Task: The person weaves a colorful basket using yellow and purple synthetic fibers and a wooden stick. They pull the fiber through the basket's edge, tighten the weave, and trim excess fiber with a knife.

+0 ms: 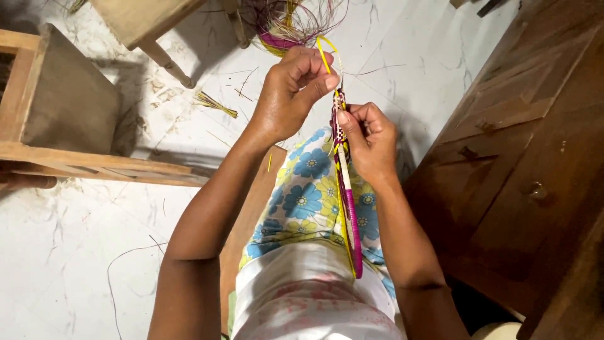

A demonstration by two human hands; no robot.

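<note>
While we hold the piece edge-on over our lap, this is how the work stands:

Woven piece: we see a flat, curved woven band (348,208) in magenta, yellow and dark strands, standing on its edge between our hands and running from our fingers down toward our waist, above the flowered cloth (308,189) on our lap.

Left hand: our left hand (292,94) is closed in a pinch on a yellow strand (323,53), which loops up above the top end of the band.

Right hand: our right hand (371,141) grips the upper part of the band, thumb pressed against its edge just below the working end, fingers curled behind it.

Done so far: we judge the long lower stretch finished, since its wrapping looks tight and even down to the magenta end near our waist.

Left to do: we judge the top end to be open, because the yellow strand is loose there and not yet drawn down; how much more is to be added we cannot tell.

Supply: a bundle of loose fibres (289,25) in purple and yellow lies on the pale floor (94,252) beyond our hands, with a few cut bits (215,104) scattered near it.

Surroundings: a wooden bench (94,160) stands to our left, a dark wooden cabinet (522,157) to our right.
</note>
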